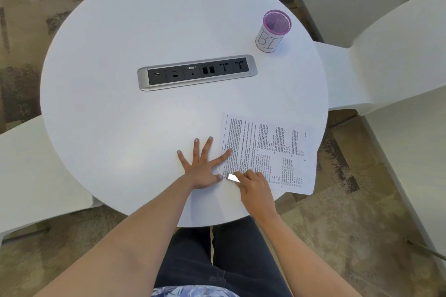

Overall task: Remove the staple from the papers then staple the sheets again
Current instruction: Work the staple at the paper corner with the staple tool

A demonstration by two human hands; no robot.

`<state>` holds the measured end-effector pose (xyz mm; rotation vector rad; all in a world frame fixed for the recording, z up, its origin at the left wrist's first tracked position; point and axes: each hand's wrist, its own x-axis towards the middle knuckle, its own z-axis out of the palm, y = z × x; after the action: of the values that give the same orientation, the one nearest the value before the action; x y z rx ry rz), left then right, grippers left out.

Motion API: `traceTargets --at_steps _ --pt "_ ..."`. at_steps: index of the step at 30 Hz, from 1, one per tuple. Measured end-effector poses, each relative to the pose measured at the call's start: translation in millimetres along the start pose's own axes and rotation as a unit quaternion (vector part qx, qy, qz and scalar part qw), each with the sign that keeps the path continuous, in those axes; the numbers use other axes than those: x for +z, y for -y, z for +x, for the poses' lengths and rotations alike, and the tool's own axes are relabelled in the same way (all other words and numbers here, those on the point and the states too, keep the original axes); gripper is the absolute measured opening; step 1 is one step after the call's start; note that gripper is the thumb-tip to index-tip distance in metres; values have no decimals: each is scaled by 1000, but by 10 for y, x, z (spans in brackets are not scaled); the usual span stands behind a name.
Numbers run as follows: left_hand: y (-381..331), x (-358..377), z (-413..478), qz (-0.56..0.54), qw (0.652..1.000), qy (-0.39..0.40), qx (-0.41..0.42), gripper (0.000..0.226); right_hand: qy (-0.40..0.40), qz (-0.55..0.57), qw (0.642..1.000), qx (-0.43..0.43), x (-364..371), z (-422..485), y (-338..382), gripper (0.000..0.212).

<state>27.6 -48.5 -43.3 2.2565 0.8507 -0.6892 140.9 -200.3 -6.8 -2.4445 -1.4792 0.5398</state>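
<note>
- The papers (272, 152) lie at the near right of the round white worktop (144, 128). Their far right corner reaches the worktop's rim, and the printed text runs sideways to the viewer, too small to read.
- The left hand (201, 169) lies flat with its grip spread wide. The forefinger rests across the papers' left edge and the thumb tip sits just beside their near left corner. The other three fingers rest on bare worktop.
- The right hand (253, 185) has its grip curled, pinching a small shiny metal tool (233, 177) at that same near left corner. Glare whitens the tool, so its kind cannot be told, and the fingers cover its rear end.
- The staple itself cannot be made out. The corner is hidden under the tool and fingertips.
- A silver socket panel (196, 72) is set into the middle of the worktop.
- A purple mesh cup (274, 30) stands upright at the far right, well apart from the papers. Its paper wrap shows the letters "BI", with the rest turned out of sight.
- White chairs at the left (29, 171) and at the right (386, 55) are cut off by the frame.
</note>
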Motion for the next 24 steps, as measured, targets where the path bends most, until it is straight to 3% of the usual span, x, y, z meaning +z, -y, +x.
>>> traceTargets --at_steps 12,15,19,24 --pt "-32 0 4 10 1000 -5 -8 77 15 -46 998 -33 11 98 2 35" --pt "-17 24 9 10 1000 -13 -9 79 35 14 999 -2 31 102 -4 25" --pt "-2 41 15 5 1000 -22 -7 81 23 160 982 100 65 178 78 12" --pt "0 41 17 -1 1000 -24 -6 82 27 176 977 114 45 276 44 15"
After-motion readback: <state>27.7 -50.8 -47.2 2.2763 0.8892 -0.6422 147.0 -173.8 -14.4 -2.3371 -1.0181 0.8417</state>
